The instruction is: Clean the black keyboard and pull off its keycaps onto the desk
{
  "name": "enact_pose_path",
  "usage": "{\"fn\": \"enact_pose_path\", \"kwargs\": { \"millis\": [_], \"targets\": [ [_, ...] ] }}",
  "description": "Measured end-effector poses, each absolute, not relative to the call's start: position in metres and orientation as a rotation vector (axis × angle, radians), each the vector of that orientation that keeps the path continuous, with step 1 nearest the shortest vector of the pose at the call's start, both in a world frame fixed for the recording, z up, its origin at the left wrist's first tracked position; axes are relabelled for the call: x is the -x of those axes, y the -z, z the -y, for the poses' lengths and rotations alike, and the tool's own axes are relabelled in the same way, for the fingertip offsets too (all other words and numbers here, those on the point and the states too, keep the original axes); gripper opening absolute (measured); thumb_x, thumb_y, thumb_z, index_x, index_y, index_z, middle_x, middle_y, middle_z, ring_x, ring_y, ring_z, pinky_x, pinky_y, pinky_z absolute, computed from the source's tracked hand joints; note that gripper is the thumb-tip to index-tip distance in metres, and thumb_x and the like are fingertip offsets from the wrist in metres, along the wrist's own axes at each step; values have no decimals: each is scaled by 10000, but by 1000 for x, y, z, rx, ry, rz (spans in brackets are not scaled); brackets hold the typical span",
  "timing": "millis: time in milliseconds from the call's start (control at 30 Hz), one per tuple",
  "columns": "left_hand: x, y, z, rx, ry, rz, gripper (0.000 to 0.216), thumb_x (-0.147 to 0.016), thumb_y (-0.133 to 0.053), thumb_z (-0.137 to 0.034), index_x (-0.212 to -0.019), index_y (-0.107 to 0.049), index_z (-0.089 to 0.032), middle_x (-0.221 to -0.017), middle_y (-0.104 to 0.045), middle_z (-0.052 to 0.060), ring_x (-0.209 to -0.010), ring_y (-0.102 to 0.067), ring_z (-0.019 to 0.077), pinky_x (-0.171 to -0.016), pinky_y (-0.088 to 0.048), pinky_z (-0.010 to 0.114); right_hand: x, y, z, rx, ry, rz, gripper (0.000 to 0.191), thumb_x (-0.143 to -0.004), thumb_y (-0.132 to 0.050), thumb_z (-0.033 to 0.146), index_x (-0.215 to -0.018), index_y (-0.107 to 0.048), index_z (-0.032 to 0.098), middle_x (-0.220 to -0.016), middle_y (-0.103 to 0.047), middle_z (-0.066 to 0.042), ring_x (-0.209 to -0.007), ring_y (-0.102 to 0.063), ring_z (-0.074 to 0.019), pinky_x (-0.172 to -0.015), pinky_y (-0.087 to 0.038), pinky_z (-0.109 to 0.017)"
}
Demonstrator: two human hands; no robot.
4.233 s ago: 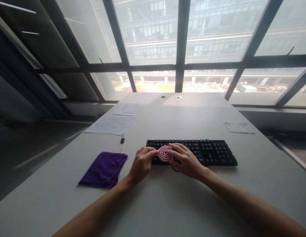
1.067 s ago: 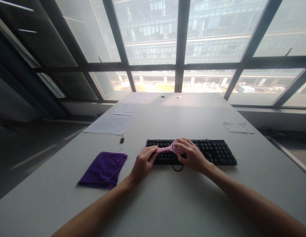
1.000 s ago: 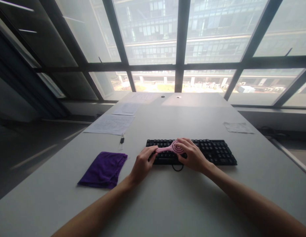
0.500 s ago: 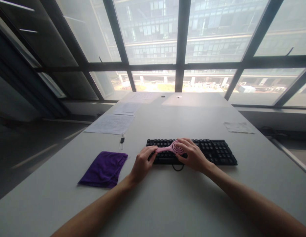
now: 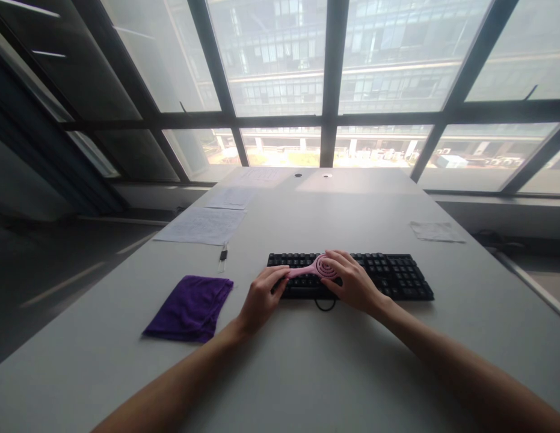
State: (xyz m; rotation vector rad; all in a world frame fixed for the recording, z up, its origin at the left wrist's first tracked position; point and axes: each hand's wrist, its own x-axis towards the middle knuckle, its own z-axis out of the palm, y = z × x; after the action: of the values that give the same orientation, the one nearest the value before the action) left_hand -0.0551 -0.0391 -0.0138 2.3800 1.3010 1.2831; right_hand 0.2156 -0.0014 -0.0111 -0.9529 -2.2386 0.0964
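Observation:
A pink hairbrush [image 5: 302,271] with a round, spiral-patterned head lies level across the black keyboard [image 5: 397,278]. My left hand [image 5: 262,296] pinches the end of its handle between thumb and fingers. At the other end my right hand [image 5: 352,281] grips the round head, fingers along its far edge and thumb at the near side. Both hands cover part of the keyboard's keys. I cannot tell whether the brush touches the keys. A loop of dark cable [image 5: 325,305] shows at the keyboard's near edge.
Left of my hands lies a folded purple cloth [image 5: 187,308] on the white table [image 5: 302,373]. Beyond it are a small black clip-like item [image 5: 223,255] and sheets of paper [image 5: 201,225]. A pale flat packet [image 5: 436,231] lies at the right. Large windows [image 5: 270,60] stand behind.

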Motion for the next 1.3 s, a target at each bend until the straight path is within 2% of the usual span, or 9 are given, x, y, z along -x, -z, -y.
{"fn": "enact_pose_path", "kwargs": {
  "millis": [200,600,767,867,1067,1300],
  "targets": [
    [56,16,39,-2423,-1250,-1233,295,-954,-549,-162,-1214,-673,-222,-1273,-667,107,-1181,-633,245,-1010,-534,442,-217,18,-2,989,-108,2206,404,-905,-628,237,-1305,-573,227,-1441,-533,-146,-1372,-456,-334,-1081,-455,-553],
    [55,16,39,-2413,-1225,-1225,365,-955,-539,-150,-1304,-624,-217,-1305,-654,108,-1202,-623,248,-1032,-523,455,-216,16,-3,1018,-103,2192,383,-899,-613,219,-1281,-580,230,-1427,-540,-142,-1342,-480,-333,-1058,-473,-541],
    [54,15,40,-2382,-1253,-1218,274,-956,-552,-180,-1197,-680,-211,-1235,-684,101,-1154,-647,239,-1004,-544,426,-214,8,3,984,-103,2188,417,-849,-655,221,-1262,-597,247,-1330,-603,-128,-1244,-533,-324,-1013,-498,-533],
    [52,15,40,-2361,-1272,-1205,228,-961,-554,-200,-1139,-697,-200,-1161,-700,100,-1095,-664,225,-968,-564,396,-213,6,4,968,-94,2202,470,-825,-662,204,-1287,-589,252,-1350,-591,-124,-1244,-519,-331,-1004,-501,-535],
    [53,16,40,-2400,-1263,-1205,260,-957,-550,-178,-1179,-681,-210,-1243,-673,102,-1162,-636,237,-1012,-540,428,-214,6,2,1013,-95,2192,490,-801,-651,173,-1282,-587,240,-1345,-589,-120,-1238,-507,-329,-1020,-491,-531],
    [51,16,39,-2382,-1243,-1184,248,-946,-556,-147,-1145,-691,-208,-1203,-686,94,-1131,-646,221,-990,-547,401,-212,4,-1,1022,-121,2179,485,-771,-616,119,-1243,-589,227,-1369,-566,-125,-1273,-475,-324,-1056,-461,-539]
  ]
}}
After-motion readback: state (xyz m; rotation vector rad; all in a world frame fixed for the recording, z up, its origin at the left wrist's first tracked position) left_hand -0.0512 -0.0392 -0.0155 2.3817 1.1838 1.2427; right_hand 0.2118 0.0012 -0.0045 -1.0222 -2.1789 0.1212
